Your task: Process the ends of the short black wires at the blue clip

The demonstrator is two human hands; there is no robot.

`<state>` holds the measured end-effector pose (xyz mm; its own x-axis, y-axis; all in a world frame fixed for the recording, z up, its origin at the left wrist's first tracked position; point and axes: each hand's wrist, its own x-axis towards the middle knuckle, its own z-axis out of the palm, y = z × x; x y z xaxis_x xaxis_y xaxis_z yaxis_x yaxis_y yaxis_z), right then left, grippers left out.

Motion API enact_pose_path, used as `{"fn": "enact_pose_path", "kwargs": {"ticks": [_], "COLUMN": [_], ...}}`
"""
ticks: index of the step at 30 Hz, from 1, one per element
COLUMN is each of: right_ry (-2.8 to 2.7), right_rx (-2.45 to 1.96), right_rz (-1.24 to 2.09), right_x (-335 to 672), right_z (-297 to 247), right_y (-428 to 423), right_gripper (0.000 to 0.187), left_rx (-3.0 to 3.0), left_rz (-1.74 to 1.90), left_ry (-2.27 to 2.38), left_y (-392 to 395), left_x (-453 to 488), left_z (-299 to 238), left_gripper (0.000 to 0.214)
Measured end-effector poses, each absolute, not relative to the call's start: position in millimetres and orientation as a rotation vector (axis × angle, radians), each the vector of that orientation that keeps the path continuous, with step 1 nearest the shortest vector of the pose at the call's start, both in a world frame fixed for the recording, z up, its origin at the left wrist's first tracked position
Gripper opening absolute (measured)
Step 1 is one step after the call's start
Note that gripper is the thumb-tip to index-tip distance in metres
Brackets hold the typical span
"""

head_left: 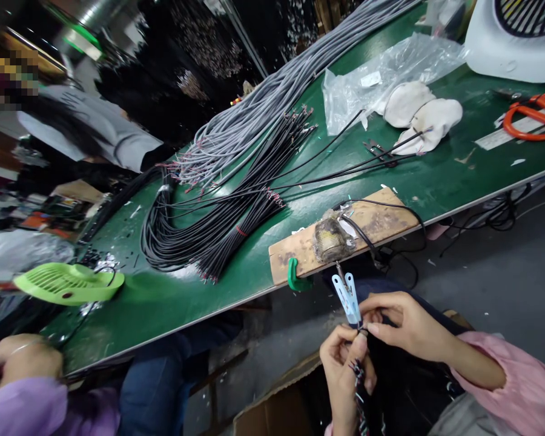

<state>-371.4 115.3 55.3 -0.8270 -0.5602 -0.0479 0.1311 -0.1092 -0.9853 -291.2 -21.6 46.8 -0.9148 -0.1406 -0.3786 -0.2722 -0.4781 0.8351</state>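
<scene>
My left hand (343, 372) is closed in a pinch round a dark cable whose thin wire ends meet the tip of a light blue clothes peg (349, 303). My right hand (404, 324) comes in from the right, thumb and forefinger pinched on the wire ends at the same spot. The peg hangs from the shaft of a small grimy motor (329, 237), which is fixed to a wooden board (384, 209) on the table edge. Below my left hand hangs a dark bunch of wires (360, 393) with pale and red strands. Fingers hide the exact joint.
On the green table (161, 321) lie black cables (249, 200), grey cables (254, 109), white gloves (431, 121), orange-handled scissors (533, 115) and a lime-green fan (68, 283). A green clamp (295, 275) grips the board. A co-worker's purple sleeve (27, 406) is at lower left; a cardboard box (277, 412) stands below.
</scene>
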Motion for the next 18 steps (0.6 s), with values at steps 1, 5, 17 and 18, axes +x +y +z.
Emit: {"fn": "enact_pose_path", "kwargs": {"ticks": [1,5,17,18], "right_ry": [1.684,1.846,0.941,0.858], "right_rx": [-0.491,-0.588,-0.32,-0.329], "right_rz": [-1.968,-1.942,-2.224,-2.222], "right_x": [-372.6,-373.1,-400.2,-402.6], "right_z": [55.6,57.9,56.5,59.0], "right_y": [115.8,116.1,90.1,85.1], "right_gripper": [0.016,0.022,0.042,0.048], "left_rx": [-0.597,-0.533,-0.247,-0.268], "left_rz": [2.559,2.557,2.76,2.776], "left_ry": [1.558,1.55,1.8,1.842], "left_y": [-22.1,-22.4,-23.5,-23.3], "left_x": [-291.6,-292.0,-295.6,-296.8], "left_z": [46.2,44.6,57.3,58.2], "left_gripper": [0.035,0.035,0.017,0.019]}}
